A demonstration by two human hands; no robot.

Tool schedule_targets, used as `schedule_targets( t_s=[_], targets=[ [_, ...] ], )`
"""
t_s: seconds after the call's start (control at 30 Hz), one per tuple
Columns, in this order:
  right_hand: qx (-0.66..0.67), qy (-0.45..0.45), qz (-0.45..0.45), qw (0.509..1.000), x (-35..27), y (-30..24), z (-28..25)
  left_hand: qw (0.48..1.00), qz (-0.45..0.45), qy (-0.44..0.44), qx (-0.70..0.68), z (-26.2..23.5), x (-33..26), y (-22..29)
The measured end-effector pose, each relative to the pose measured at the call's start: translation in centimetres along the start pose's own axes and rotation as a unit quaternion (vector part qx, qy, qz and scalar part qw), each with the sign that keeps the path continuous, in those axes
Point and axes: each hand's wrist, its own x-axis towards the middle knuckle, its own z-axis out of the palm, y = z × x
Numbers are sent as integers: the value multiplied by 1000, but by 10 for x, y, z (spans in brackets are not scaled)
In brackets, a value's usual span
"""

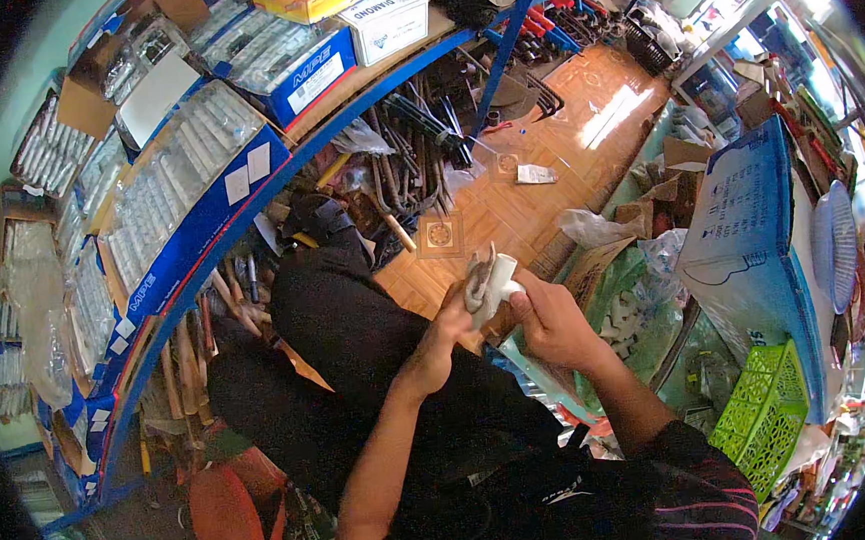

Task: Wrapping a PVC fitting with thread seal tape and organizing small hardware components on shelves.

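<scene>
While both the left hand (444, 331) and right hand (547, 322) closed around the white pipe fitting (488, 281) above the lap, just left of the open sack (628, 308), a loosened grip could have dropped it onto the tiled floor (508, 199).

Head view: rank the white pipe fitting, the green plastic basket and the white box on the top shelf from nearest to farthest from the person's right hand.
1. White pipe fitting: held in the right hand, at its fingertips.
2. Green plastic basket: lower right, beyond the forearm.
3. White box: top shelf, far up and left.
</scene>
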Motion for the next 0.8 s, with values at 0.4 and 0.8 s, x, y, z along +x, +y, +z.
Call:
schedule_targets(
  t_s=[0.4,0.8],
  targets=[
    [46,-1,8,999,1,-18,-1,985,-1,11,170,6,-3,5],
    [-20,-113,7,993,-4,-9,-1,974,-39,37,222,9,-7,20]
  ],
)
